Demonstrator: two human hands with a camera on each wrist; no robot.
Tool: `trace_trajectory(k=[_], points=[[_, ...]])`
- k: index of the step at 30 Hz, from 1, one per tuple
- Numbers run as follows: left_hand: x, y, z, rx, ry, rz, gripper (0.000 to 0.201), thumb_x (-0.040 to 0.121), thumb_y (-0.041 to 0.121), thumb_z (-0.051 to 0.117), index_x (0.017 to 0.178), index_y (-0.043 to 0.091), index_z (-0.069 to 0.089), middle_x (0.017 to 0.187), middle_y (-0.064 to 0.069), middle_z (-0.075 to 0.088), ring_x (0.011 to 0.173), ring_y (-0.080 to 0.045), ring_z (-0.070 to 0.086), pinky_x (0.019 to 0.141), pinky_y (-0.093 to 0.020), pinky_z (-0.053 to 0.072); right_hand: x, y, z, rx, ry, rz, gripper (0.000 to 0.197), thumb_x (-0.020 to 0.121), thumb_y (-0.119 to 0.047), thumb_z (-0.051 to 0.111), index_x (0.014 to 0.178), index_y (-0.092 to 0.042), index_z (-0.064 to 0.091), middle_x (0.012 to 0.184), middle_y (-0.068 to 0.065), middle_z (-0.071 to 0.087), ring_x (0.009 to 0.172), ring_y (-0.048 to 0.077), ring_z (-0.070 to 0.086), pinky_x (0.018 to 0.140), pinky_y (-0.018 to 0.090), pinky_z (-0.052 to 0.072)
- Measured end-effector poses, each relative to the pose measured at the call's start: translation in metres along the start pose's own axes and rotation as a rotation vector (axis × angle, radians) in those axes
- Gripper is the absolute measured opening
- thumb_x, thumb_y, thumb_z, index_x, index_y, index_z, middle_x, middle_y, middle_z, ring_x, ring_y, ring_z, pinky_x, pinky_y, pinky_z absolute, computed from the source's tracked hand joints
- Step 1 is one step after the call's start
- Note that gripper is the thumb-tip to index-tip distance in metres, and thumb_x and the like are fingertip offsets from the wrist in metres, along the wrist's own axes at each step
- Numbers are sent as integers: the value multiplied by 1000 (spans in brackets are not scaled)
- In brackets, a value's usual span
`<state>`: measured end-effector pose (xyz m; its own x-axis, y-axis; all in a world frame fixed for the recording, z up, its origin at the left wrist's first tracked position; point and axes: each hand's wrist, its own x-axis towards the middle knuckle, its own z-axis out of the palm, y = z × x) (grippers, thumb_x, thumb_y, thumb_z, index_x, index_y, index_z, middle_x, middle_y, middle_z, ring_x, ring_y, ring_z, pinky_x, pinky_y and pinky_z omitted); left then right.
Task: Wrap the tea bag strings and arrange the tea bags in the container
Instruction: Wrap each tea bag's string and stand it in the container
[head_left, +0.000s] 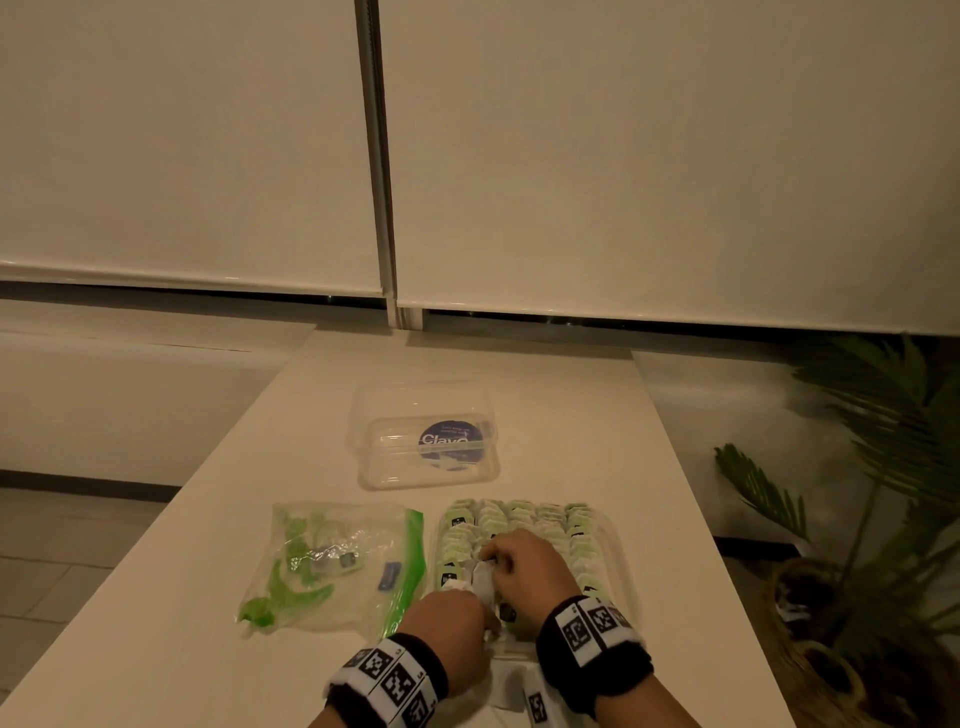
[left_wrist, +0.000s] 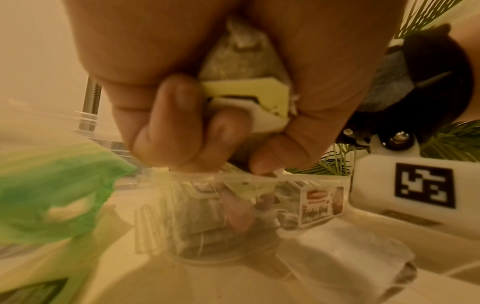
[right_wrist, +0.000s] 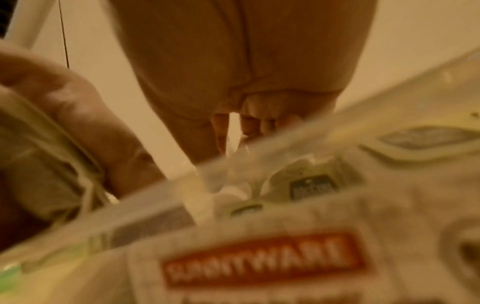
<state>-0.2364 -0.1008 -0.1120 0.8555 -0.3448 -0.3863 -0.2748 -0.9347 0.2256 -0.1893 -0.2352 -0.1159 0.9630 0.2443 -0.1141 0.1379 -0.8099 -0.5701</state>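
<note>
A clear plastic container (head_left: 615, 540) at the near right of the table holds several rows of green-tagged tea bags (head_left: 524, 519). Over its near left part my left hand (head_left: 475, 613) grips a white tea bag (head_left: 480, 579). In the left wrist view its fingers (left_wrist: 168, 123) curl round the tea bag (left_wrist: 239, 59) and its green and white tag (left_wrist: 249, 96). My right hand (head_left: 498, 561) is over the container, its curled fingers pinching the upper end of the same tea bag. The right wrist view is blurred; it shows the right fingertips (right_wrist: 249, 125) just above the container's rim (right_wrist: 285, 144).
The clear lid (head_left: 426, 436) with a blue round label lies farther back on the table. A green-striped zip bag (head_left: 337, 561) lies left of the container. More white tea bags (head_left: 535, 701) sit at the table's near edge. A potted palm (head_left: 857, 493) stands to the right.
</note>
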Motion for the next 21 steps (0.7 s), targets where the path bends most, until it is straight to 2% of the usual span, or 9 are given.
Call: trace_trajectory(k=[3, 5, 7, 10, 13, 17, 19, 21], points=[[-1, 1, -1, 3, -1, -10, 41, 89, 19, 49, 126, 29, 63, 123, -7, 62, 112, -27, 58, 97, -38, 49, 0, -3, 0, -91, -46, -31, 28, 89, -15, 49, 108, -27, 66, 106, 2, 55, 101, 25, 56, 84, 31, 45], [-2, 2, -2, -11, 0, -8, 42, 89, 18, 49, 128, 30, 62, 126, -6, 61, 115, -27, 57, 99, -37, 48, 1, -4, -2, -164, -54, -28, 23, 90, -16, 48, 105, -22, 65, 110, 4, 59, 102, 26, 57, 84, 32, 46], [-4, 2, -2, -24, 2, -13, 41, 90, 19, 50, 128, 30, 60, 127, -6, 60, 116, -27, 57, 99, -36, 47, -1, -3, -9, -140, -49, 12, 20, 90, -17, 49, 99, -21, 66, 103, 3, 64, 97, 24, 60, 81, 31, 48], [-5, 1, 0, -28, 26, -6, 37, 90, 21, 52, 124, 31, 63, 125, -5, 62, 113, -25, 58, 98, -36, 48, -7, 5, -23, 36, -6, 40, 16, 89, -18, 56, 81, -28, 65, 81, -1, 65, 78, 17, 63, 72, 29, 51], [-4, -1, 3, -31, 39, 2, 40, 88, 21, 52, 124, 34, 63, 127, -2, 62, 115, -24, 58, 101, -37, 47, -15, 11, -34, 345, 59, 50, 29, 87, -7, 61, 69, -29, 64, 71, 1, 67, 60, 8, 61, 59, 21, 51], [-3, -2, 6, -17, 65, 19, 37, 89, 22, 52, 123, 32, 64, 127, -1, 62, 115, -23, 58, 102, -36, 47, -25, 17, -40, 729, 81, 74, 28, 85, 5, 55, 71, -16, 69, 74, 3, 67, 63, 16, 62, 59, 31, 53], [-3, -2, 8, -15, 82, 24, 34, 90, 24, 52, 121, 31, 65, 124, -2, 62, 114, -24, 59, 101, -36, 47, -27, 18, -41, 742, 70, 52, 21, 82, 5, 62, 72, -13, 64, 68, -1, 60, 57, 12, 57, 60, 33, 54], [-4, -3, 9, -8, 92, 27, 32, 92, 27, 51, 121, 30, 65, 121, -3, 62, 110, -25, 59, 98, -36, 48, -25, 20, -40, 605, 50, 24, 22, 79, 5, 64, 78, -17, 60, 70, -7, 55, 51, 0, 48, 62, 30, 50]])
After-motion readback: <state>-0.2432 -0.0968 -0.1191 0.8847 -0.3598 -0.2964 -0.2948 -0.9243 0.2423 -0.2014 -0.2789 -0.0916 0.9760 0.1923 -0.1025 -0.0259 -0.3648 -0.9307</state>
